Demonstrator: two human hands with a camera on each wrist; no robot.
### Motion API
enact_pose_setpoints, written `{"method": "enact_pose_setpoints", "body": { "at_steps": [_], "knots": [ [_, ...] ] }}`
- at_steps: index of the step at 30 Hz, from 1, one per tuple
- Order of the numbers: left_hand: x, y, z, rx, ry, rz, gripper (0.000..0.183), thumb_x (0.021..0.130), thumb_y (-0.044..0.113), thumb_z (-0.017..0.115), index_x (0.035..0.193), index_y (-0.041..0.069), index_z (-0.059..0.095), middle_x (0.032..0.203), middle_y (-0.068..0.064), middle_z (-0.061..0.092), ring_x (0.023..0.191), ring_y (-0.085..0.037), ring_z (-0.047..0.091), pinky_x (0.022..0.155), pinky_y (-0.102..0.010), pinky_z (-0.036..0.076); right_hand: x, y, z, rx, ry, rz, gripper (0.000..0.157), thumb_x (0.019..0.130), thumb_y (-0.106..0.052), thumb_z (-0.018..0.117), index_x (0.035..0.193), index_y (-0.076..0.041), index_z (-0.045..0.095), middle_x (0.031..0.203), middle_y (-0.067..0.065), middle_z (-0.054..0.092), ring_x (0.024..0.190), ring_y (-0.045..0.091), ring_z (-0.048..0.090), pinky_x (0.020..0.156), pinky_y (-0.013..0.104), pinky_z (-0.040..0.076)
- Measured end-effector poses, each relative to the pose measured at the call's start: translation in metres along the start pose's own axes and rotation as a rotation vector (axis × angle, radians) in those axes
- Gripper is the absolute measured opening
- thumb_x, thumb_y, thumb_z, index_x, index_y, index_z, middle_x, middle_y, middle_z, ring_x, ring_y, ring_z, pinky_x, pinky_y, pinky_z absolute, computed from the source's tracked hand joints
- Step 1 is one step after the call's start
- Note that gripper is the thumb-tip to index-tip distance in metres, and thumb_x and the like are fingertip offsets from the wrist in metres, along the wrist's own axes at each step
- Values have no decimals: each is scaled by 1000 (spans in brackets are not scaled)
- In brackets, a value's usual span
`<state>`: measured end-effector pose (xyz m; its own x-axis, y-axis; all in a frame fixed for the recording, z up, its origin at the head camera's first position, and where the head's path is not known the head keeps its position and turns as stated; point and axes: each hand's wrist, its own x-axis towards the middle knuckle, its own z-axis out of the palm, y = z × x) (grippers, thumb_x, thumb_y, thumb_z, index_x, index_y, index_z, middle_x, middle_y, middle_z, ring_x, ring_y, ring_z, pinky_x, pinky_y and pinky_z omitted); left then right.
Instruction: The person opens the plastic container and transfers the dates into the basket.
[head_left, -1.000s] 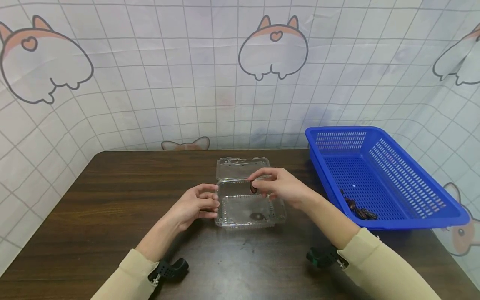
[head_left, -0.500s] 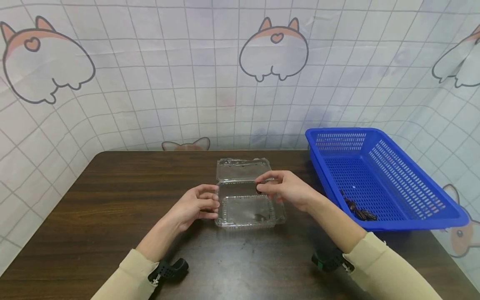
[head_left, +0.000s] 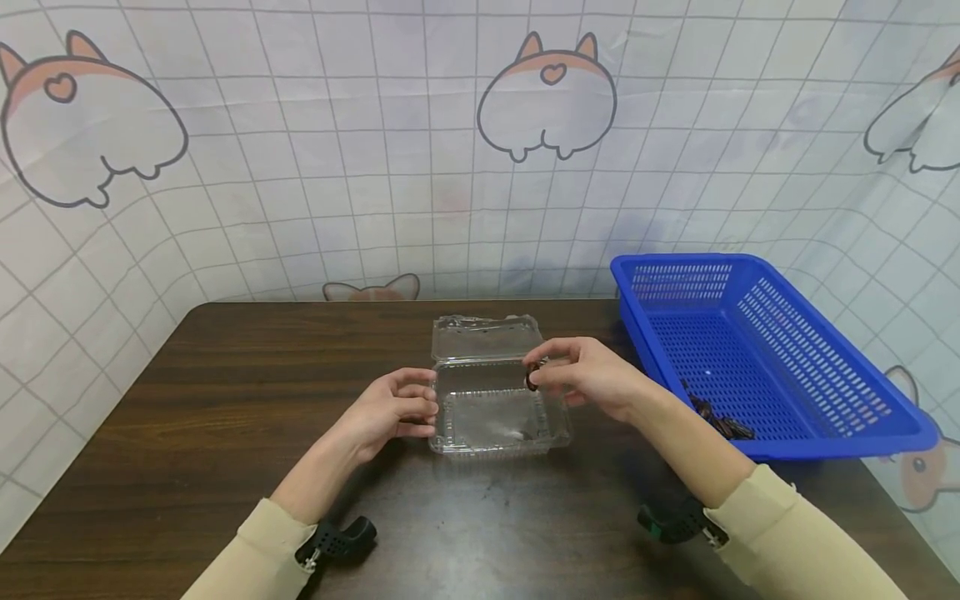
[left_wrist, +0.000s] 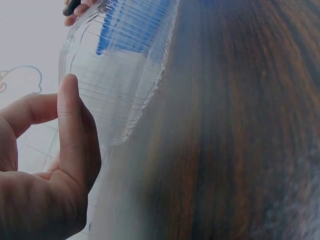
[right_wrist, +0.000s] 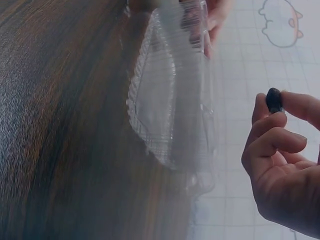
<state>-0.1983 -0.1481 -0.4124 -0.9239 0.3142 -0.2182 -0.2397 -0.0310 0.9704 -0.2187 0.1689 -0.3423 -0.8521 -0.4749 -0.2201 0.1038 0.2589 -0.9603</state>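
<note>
In the head view, a clear plastic clamshell box lies on the table with its lid folded back. My left hand rests its fairly straight fingertips against the box's left wall; the left wrist view shows a finger upright beside the rim. Above the box's right end, my right hand pinches a small dark brown oval piece between thumb and fingers. It looks dark and glossy in the right wrist view; its exact kind is unclear. The other fingers of that hand are bent.
At the right stands a blue slotted plastic basket. Several dark brown glossy pieces lie in its near left corner. The dark wood table ends at a white gridded backdrop with cartoon animals.
My right hand has moved a little to the right, carrying the small dark brown piece from over the box's middle towards its right end. The left hand and box look still.
</note>
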Motion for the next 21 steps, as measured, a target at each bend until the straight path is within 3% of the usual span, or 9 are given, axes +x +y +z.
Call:
{"method": "enact_pose_setpoints", "body": {
  "at_steps": [4,11,16,21],
  "knots": [
    [0,0,0,-1,0,-3,54,96,-5,64,145,-6,41,103,-10,60,84,-21,64,76,-35,62,-7,-3,-5,32,-19,7,39,95,-8,69,131,4,58,67,0,46,57,11,32,52,26,21],
    [1,0,0,2,-1,0,54,96,-5,64,145,-6,42,101,-9,60,84,-21,64,76,-34,62,-19,-11,-18,46,15,20,40,96,-8,65,132,7,53,99,9,70,65,9,45,53,21,29],
    [1,0,-1,1,-7,2,53,96,-4,64,145,-6,42,101,-9,61,84,-20,64,76,-34,62,-29,-16,-31,87,46,23,41,99,-6,61,133,9,46,100,10,70,65,7,46,52,19,30],
    [1,0,-1,5,-6,1,53,97,-3,64,145,-6,42,101,-9,61,84,-20,64,76,-34,62,-42,-20,-45,83,83,9,32,101,-8,62,126,6,49,102,8,71,67,8,45,53,20,31]
  ]
}}
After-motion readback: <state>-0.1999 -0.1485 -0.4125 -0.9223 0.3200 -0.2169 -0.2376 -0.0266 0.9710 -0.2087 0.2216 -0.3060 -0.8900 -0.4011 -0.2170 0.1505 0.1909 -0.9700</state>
